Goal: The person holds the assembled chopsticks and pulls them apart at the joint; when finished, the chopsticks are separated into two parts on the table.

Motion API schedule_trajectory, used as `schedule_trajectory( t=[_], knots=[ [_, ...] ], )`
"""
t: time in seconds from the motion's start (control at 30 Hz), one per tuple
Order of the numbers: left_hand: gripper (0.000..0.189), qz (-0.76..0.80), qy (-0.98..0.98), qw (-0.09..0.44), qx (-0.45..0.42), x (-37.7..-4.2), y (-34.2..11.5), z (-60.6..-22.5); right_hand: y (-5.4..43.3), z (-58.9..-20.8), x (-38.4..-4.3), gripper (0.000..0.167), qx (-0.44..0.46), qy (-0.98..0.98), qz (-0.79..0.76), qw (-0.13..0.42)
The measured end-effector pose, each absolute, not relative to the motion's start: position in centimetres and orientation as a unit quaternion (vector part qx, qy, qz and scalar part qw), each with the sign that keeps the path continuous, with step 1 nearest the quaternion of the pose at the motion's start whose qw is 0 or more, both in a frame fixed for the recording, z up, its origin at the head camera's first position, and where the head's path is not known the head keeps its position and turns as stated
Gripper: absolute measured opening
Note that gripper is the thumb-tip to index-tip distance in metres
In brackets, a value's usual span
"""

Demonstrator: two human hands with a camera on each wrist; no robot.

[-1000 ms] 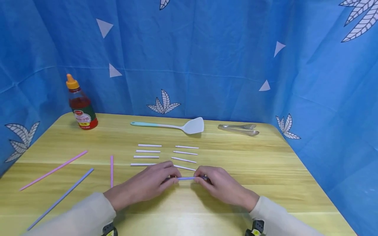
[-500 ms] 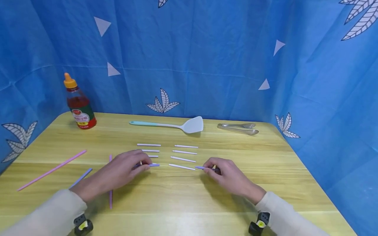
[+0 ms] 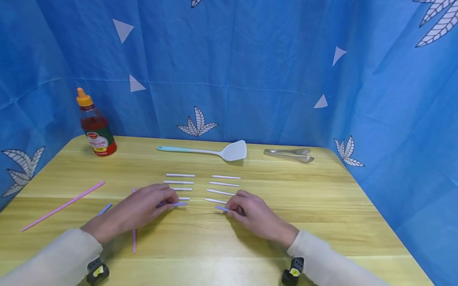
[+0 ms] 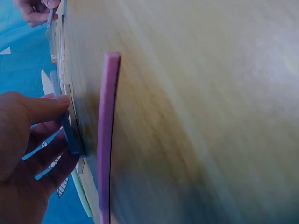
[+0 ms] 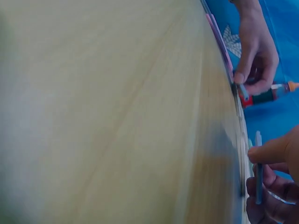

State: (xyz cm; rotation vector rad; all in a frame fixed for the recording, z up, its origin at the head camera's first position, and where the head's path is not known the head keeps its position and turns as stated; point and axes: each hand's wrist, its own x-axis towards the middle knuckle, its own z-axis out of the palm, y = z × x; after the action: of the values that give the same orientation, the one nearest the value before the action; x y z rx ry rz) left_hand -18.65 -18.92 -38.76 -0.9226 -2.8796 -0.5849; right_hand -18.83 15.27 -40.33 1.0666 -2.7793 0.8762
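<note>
My left hand (image 3: pixel 143 206) pinches a short blue-purple stick piece (image 3: pixel 180 204) between thumb and fingers, close to the front of a left column of short white stick pieces (image 3: pixel 180 175). The left wrist view shows that blue piece (image 4: pixel 69 133) just off the tabletop, or touching it; I cannot tell which. My right hand (image 3: pixel 252 216) pinches a second blue-purple piece (image 3: pixel 221 208) near the front of the right column of white pieces (image 3: pixel 226 177), which have narrowed left ends. In the right wrist view this piece (image 5: pixel 259 182) runs along the fingertips. A gap separates the two blue pieces.
A long pink stick (image 3: pixel 62 207), a blue stick (image 3: pixel 105 209) and another pink stick (image 3: pixel 134 240) lie at the left, the latter two partly under my left arm. Behind stand a sauce bottle (image 3: pixel 98 133), a spatula (image 3: pixel 234 151) and metal tongs (image 3: pixel 289 155). A blue curtain (image 3: pixel 250 79) hangs behind.
The blue-purple stick was one length between both hands a second ago; its two pieces came apart as the hands separated. Since then my right hand has moved back left and slightly nearer.
</note>
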Motion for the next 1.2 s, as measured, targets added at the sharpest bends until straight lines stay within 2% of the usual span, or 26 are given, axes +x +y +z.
schedule_trajectory(
  t=[0.57,0.97,1.2],
  knots=[
    [0.021,-0.159,-0.923,0.066,-0.344,-18.6,-19.5,-39.3,11.6,-40.6,-19.2,0.006,0.330,-0.915,0.230,0.027],
    [0.021,-0.160,-0.925,0.047,-0.342,-18.6,-19.9,-39.1,11.5,-40.7,-19.3,0.006,0.339,-0.912,0.227,0.032],
    [0.016,-0.170,-0.939,0.027,-0.297,-18.8,-21.2,-37.5,11.5,-40.9,-19.2,0.006,0.341,-0.911,0.230,0.032]
  ],
)
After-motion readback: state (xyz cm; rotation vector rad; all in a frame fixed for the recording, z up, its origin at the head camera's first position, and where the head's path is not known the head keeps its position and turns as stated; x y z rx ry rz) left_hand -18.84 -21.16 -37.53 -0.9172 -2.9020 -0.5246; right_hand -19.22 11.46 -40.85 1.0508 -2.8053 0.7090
